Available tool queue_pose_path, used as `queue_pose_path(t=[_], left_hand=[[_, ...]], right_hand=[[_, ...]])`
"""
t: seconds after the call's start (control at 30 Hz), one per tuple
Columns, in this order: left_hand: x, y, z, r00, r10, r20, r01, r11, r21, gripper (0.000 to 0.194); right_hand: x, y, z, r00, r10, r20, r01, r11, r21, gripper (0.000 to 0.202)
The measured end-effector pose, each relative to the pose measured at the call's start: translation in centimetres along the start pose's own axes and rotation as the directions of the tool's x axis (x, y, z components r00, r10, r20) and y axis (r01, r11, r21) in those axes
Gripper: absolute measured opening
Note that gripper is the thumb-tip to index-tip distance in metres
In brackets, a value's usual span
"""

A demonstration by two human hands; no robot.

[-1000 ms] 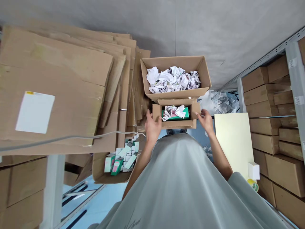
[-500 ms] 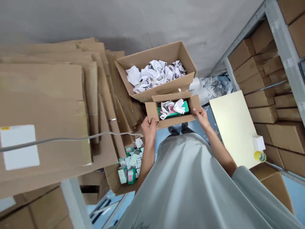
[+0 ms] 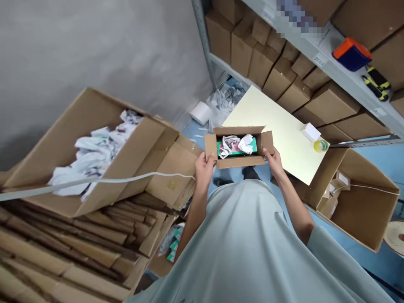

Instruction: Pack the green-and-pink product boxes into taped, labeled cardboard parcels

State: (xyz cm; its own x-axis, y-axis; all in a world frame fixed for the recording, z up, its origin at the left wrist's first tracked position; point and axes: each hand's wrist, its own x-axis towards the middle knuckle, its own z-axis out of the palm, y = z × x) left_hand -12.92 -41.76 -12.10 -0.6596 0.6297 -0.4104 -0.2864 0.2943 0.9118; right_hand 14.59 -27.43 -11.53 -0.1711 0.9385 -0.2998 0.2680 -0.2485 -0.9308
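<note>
Between my two hands hangs a small open cardboard box (image 3: 240, 161), its flaps spread outward. Inside it lies a green and pink packet (image 3: 251, 148) with crumpled paper (image 3: 245, 144) on top. My left hand (image 3: 204, 166) pinches the left flap, thumb on its upper face. On the opposite side, my right hand (image 3: 273, 160) grips the right flap near its lower corner. The box is held level in front of my body, above the floor and near the pale tabletop's left edge.
A large carton (image 3: 126, 158) of crumpled paper stands left, above stacked flattened cardboard (image 3: 94, 248). At right are a cream table (image 3: 268, 113) bearing a white box (image 3: 311, 132) and a tape roll (image 3: 320, 145), an open carton (image 3: 356, 210), and shelves of boxes (image 3: 280, 78). A cable (image 3: 126, 180) crosses the left.
My body and view have turned to the right, bringing the held box closer to the cream table. The large paper-filled carton now sits farther left in view. Both hands keep their hold.
</note>
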Motion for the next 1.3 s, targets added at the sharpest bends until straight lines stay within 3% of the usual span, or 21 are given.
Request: queue_pose_path(t=[0.17, 0.33, 0.43, 0.5, 0.67, 0.77, 0.83, 0.9, 0.97, 1.03, 1.1, 1.13, 1.3], left_hand=[[3.6, -0.6, 10.5, 0.988, 0.014, 0.154, -0.043, 0.981, 0.192, 0.033], [6.8, -2.2, 20.6, 0.955, -0.012, 0.296, -0.112, 0.911, 0.397, 0.019], [8.3, -3.1, 25.1, 0.938, 0.0, 0.345, -0.194, 0.827, 0.527, 0.014], [9.3, -3.4, 27.0, 0.935, 0.003, 0.355, -0.227, 0.774, 0.591, 0.012], [11.3, -3.2, 28.8, 0.903, 0.006, 0.429, -0.312, 0.696, 0.646, 0.015], [11.7, -2.4, 28.5, 0.835, 0.072, 0.545, -0.422, 0.72, 0.552, 0.031], [11.7, -1.7, 28.0, 0.737, 0.15, 0.659, -0.556, 0.689, 0.464, 0.045], [11.6, -1.2, 27.6, 0.597, 0.16, 0.786, -0.689, 0.604, 0.401, 0.059], [11.6, -0.9, 27.2, 0.471, 0.078, 0.879, -0.767, 0.528, 0.364, 0.08], [11.9, -1.0, 26.9, 0.397, -0.01, 0.918, -0.796, 0.495, 0.349, 0.098], [12.2, -1.2, 26.8, 0.363, -0.039, 0.931, -0.805, 0.49, 0.335, 0.096], [12.4, -1.3, 26.7, 0.355, -0.033, 0.934, -0.808, 0.491, 0.325, 0.088], [13.2, -1.2, 27.2, 0.366, 0.024, 0.93, -0.807, 0.506, 0.305, 0.063]], right_hand=[[3.9, 4.4, -6.9, 0.99, 0.073, -0.121, -0.061, 0.993, 0.099, 0.061], [7.8, 8.2, -11.9, 0.954, 0.172, -0.245, -0.141, 0.98, 0.138, 0.064], [9.6, 9.6, -13.7, 0.937, 0.196, -0.29, -0.164, 0.978, 0.13, 0.062], [10.4, 10.1, -14.3, 0.933, 0.182, -0.311, -0.154, 0.981, 0.114, 0.062], [10.7, 10.3, -14.5, 0.931, 0.164, -0.326, -0.18, 0.984, -0.02, 0.062], [9.7, 9.5, -14.1, 0.933, 0.094, -0.347, -0.123, 0.991, -0.062, 0.069], [9.0, 8.9, -14.0, 0.941, 0.01, -0.338, -0.058, 0.99, -0.131, 0.067], [8.5, 8.4, -14.0, 0.96, -0.06, -0.273, -0.012, 0.967, -0.253, 0.061], [8.4, 8.3, -14.2, 0.983, -0.088, -0.161, 0.021, 0.926, -0.378, 0.063], [8.4, 8.4, -14.5, 0.995, -0.087, -0.052, 0.052, 0.878, -0.475, 0.084], [8.6, 8.5, -14.9, 0.996, -0.083, 0.012, 0.076, 0.837, -0.542, 0.099], [8.8, 8.6, -15.1, 0.996, -0.085, 0.023, 0.082, 0.821, -0.565, 0.096], [9.6, 7.9, -15.8, 0.996, -0.087, -0.026, 0.053, 0.786, -0.616, 0.056]])
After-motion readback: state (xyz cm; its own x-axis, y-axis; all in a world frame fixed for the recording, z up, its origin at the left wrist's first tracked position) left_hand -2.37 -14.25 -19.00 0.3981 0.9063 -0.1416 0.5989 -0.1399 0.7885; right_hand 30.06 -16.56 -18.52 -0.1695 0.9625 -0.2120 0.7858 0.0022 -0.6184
